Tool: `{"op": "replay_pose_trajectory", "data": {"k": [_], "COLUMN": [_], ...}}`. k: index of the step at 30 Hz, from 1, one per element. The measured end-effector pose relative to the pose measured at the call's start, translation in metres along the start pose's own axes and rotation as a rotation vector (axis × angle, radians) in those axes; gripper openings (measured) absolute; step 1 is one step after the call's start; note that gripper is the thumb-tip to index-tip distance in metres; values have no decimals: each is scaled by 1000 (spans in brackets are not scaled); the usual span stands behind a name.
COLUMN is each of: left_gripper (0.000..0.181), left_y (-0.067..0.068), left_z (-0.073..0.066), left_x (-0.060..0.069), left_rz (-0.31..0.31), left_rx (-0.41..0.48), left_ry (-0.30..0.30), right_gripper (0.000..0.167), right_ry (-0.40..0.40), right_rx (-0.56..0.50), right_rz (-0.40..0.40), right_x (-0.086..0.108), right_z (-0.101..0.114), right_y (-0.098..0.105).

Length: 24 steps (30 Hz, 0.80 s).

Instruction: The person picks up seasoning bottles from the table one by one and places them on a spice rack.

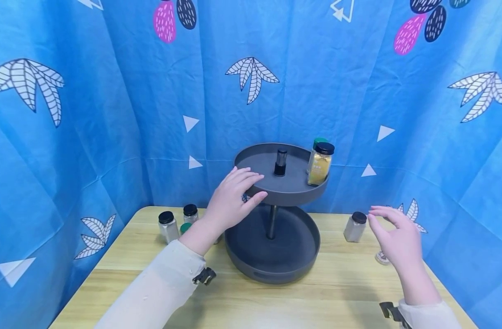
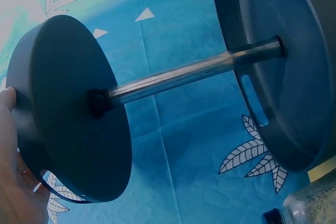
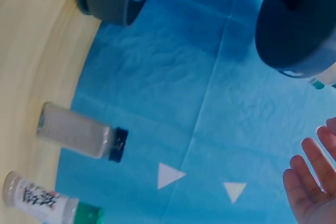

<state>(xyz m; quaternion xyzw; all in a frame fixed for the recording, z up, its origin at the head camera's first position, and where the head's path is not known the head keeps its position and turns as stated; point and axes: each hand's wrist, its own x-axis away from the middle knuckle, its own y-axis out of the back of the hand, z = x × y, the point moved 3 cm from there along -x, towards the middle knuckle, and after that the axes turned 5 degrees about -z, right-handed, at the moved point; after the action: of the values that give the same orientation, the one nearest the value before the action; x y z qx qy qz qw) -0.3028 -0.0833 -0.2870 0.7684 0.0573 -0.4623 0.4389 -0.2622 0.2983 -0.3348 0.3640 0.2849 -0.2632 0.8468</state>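
A dark grey two-tier turntable stands mid-table. My left hand grips the left rim of its upper tray, thumb on the outer wall; its thumb also shows in the left wrist view. On the upper tray's right side stand a yellow-labelled spice jar with a black lid and a green-lidded jar behind it. My right hand hovers over the right of the table, fingers loosely bent and holding nothing. Nearest to it are a clear jar with a black lid and a green-capped jar, mostly hidden in the head view.
Several jars stand at the back left, including a black-lidded jar and another black-lidded one; my left forearm partly covers this group. A blue patterned curtain encloses the back and sides of the wooden table.
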Motion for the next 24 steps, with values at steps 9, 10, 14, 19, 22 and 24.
{"op": "replay_pose_trajectory", "data": {"k": [9, 10, 14, 19, 22, 24], "left_gripper": [50, 50, 50, 50, 50, 50], "left_y": [-1, -1, -1, -1, -1, -1], "left_z": [0, 0, 0, 0, 1, 1], "left_x": [0, 0, 0, 0, 0, 0], "left_rz": [-3, -2, -4, -10, -10, -8], "left_rx": [-3, -3, 3, 6, 6, 3], "left_ry": [0, 0, -2, -7, -7, -5], "right_gripper": [24, 24, 23, 24, 24, 25], "right_ry": [-17, -18, -23, -44, -63, -73], "right_rx": [65, 69, 91, 96, 103, 112], "right_rz": [1, 0, -3, -2, 8, 18], "right_x": [6, 7, 9, 10, 11, 12], "right_z": [-25, -27, -37, -46, -50, -52], "right_y": [5, 5, 4, 4, 3, 3]}}
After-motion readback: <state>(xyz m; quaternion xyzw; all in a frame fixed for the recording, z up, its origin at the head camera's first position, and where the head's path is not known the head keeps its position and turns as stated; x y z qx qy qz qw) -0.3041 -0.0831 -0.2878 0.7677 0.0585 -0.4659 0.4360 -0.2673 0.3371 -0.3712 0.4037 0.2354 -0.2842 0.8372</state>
